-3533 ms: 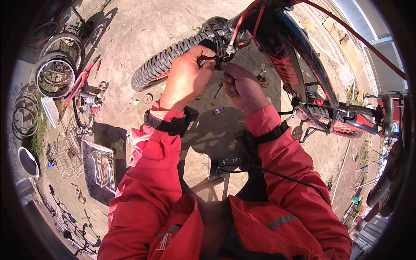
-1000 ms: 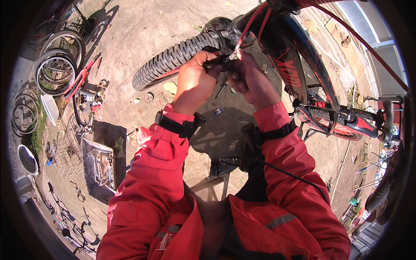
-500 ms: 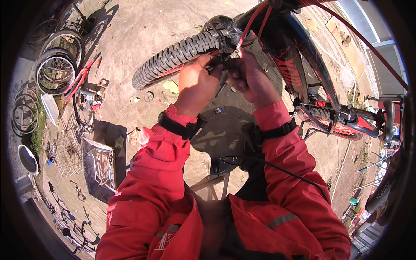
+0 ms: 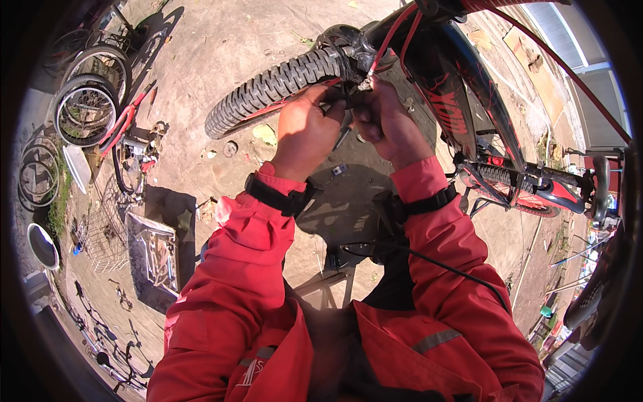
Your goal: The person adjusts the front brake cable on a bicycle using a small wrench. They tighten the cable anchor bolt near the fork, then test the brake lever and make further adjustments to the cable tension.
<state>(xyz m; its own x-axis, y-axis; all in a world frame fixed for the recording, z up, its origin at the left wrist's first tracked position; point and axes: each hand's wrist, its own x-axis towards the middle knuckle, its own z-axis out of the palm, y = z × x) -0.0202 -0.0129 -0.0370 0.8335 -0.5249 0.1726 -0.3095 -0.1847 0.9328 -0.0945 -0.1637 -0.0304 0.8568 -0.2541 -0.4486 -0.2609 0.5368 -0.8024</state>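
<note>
Work at the front of a bicycle, seen from above on bare ground (image 4: 221, 53). Toward the ground's left edge lie a dark disc with a pale rim (image 4: 43, 246), a cluster of loose wheels (image 4: 87, 110), a wire basket (image 4: 104, 234) and a red frame part (image 4: 126, 120); just right of the basket sits a shallow box (image 4: 149, 295) containing pieces that cannot be made out. Farther right, the front tyre (image 4: 274, 94), knobbed and black, belongs to the black-and-red bicycle (image 4: 439, 80), which occupies the ground from its upper middle toward its right edge. The left hand (image 4: 305, 134) is just below this tyre, its grip nearly closed, thumb and fingers drawn together; what they hold, if anything, is hidden in shadow. A slim tool (image 4: 343, 137) lies on the ground between the hands. A red cable (image 4: 388, 40) descends to a pale metal fitting (image 4: 366, 83). The right hand (image 4: 388, 124) is at this fitting, fingers curled and grip narrow; its hold cannot be told. At right, the bicycle's rear wheel (image 4: 495, 175) stands beyond the frame, toward the ground's right edge.
</note>
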